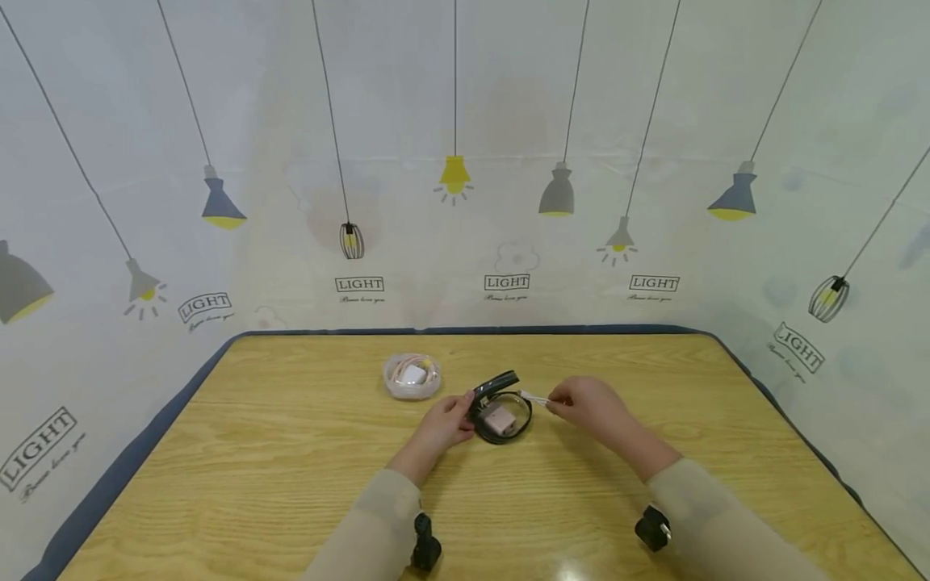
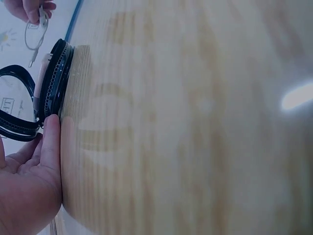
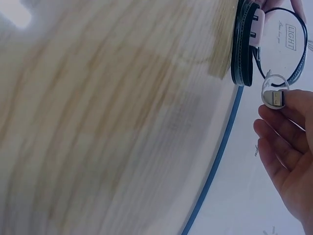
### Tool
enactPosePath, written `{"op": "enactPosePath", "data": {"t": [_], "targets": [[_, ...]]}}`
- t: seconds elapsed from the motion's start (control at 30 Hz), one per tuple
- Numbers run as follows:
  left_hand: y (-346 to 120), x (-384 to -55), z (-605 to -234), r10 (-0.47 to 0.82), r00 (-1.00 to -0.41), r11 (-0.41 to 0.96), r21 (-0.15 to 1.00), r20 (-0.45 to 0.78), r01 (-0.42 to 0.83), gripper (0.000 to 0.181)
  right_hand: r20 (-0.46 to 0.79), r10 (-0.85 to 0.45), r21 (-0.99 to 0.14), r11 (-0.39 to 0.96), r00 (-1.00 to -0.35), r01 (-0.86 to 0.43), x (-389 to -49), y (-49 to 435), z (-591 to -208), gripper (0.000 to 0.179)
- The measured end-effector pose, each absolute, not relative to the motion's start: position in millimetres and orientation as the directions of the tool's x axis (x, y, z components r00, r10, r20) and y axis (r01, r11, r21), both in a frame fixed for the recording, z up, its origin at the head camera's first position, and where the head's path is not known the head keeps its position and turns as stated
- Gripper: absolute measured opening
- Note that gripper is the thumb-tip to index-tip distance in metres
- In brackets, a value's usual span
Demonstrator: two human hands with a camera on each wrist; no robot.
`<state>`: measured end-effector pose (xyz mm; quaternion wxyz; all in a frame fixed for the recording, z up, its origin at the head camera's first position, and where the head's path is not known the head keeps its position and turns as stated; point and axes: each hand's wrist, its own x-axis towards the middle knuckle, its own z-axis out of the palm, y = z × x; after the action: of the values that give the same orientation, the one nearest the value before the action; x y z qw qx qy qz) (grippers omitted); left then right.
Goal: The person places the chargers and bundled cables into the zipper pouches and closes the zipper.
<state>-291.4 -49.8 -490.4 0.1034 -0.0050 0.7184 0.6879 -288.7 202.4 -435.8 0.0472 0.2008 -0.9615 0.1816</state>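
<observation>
A small round black zip case (image 1: pixel 497 382) stands unzipped on the table, its lid raised. In it sits a pale pink charger plug (image 1: pixel 500 420), whose two prong slots face out in the right wrist view. My left hand (image 1: pixel 443 421) holds the case at its left side, near the hinge, with fingers at its edge in the left wrist view (image 2: pixel 36 181). To the right of the case, my right hand (image 1: pixel 592 403) pinches a short white USB cable (image 3: pixel 276 98) between thumb and forefinger. The cable is looped, and its other end reaches toward the case.
Behind and left of the case stands a clear round tub (image 1: pixel 412 394) with a white charger plug (image 1: pixel 413 374) and a pinkish cable inside. The wooden table (image 1: pixel 291 468) ends at a dark blue edge against a lamp-print backdrop (image 1: pixel 508 242).
</observation>
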Motion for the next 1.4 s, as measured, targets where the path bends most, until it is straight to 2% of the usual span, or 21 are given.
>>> {"op": "enactPosePath", "data": {"t": [0.47,1.0,1.4], "targets": [[-49.7,-288.7,-488.5,0.156,-0.978,0.041,0.990,-0.141,-0.137,0.055,0.142,-0.349,-0.312,0.872,-0.926,-0.376,-286.7,175.6,-438.3,0.010],[-50.0,-287.3,-485.5,0.155,-0.977,0.033,0.989,-0.144,-0.141,0.055,0.069,-0.282,-0.318,0.903,-0.957,-0.289,-293.4,154.4,-445.8,0.009],[-51.7,-289.3,-488.9,0.148,-0.978,0.052,0.989,-0.145,-0.138,0.055,0.076,-0.279,-0.282,0.915,-0.957,-0.289,-298.4,148.8,-453.0,0.010]]}}
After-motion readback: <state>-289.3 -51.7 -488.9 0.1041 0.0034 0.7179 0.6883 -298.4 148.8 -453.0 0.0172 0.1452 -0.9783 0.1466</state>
